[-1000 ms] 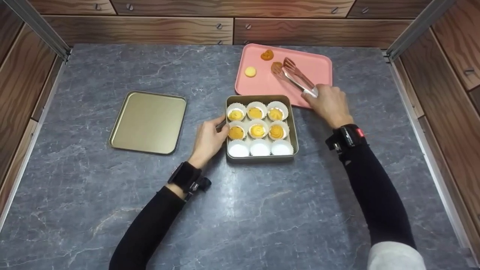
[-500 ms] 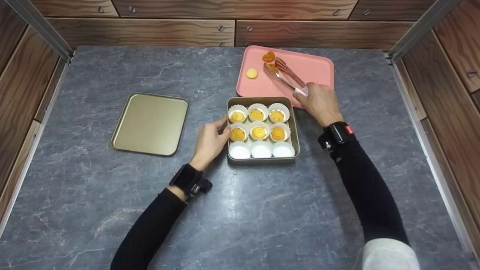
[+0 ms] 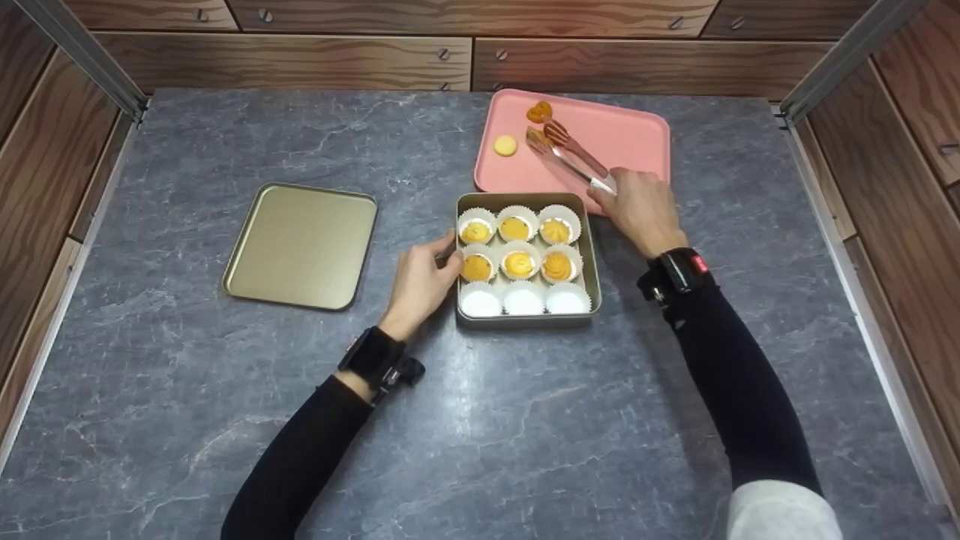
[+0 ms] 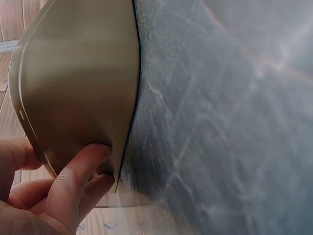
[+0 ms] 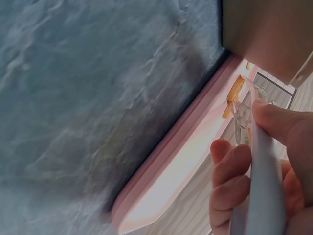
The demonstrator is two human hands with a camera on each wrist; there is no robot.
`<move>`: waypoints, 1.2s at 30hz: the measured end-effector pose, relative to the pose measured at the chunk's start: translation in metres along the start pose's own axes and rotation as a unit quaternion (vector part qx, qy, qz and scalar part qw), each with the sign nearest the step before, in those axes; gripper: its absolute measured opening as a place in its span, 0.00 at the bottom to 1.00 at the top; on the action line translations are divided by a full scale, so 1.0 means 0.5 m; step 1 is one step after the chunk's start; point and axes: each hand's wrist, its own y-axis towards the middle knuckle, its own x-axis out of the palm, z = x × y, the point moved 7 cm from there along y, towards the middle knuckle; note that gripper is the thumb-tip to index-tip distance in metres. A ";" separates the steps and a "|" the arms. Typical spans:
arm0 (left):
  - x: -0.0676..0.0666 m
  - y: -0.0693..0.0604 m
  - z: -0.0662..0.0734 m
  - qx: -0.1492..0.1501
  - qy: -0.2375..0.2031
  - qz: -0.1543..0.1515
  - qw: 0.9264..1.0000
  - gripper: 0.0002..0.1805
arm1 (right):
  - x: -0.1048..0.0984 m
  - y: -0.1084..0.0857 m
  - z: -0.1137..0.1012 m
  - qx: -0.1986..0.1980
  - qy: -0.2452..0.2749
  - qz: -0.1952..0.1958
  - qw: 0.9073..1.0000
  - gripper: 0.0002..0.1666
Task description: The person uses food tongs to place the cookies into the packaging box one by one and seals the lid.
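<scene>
My left hand (image 3: 422, 283) holds the left wall of a gold-coloured square tin (image 3: 529, 321), thumb at the rim and fingers (image 4: 80, 169) against the outer side. Inside stand white paper cups; the two back rows hold yellow cookies (image 3: 518, 263), while the front cups (image 3: 523, 299) show bare white. My right hand (image 3: 643, 210) grips tongs (image 3: 581, 161) by the pale handle, also seen in the right wrist view as a handle (image 5: 266, 186). Their tips straddle a brown-orange cookie (image 3: 537, 136) on the pink tray (image 3: 630, 135); whether they pinch it, I cannot tell.
Behind the tin, the tray also bears a pretzel-shaped cookie (image 3: 539, 112) and a round pale cookie (image 3: 505, 145). The gold lid (image 3: 300, 247) lies flat at the left on the grey marbled table (image 3: 480, 450). Wood-patterned walls border the table.
The tongs and right hand have moved left over the tray, and the tips have come closer together around the brown-orange cookie. The left hand stays on the tin.
</scene>
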 end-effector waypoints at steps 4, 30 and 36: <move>-0.002 -0.001 0.001 0.007 0.004 0.000 1.000 0.24 | -0.005 -0.011 0.007 -0.007 -0.007 0.014 1.000 0.23; -0.002 -0.004 0.004 0.009 0.018 -0.007 1.000 0.24 | -0.052 -0.127 0.035 -0.040 0.036 0.051 0.997 0.19; -0.001 -0.005 0.001 0.002 0.022 -0.009 1.000 0.25 | -0.075 -0.160 0.021 -0.058 0.041 0.061 0.996 0.22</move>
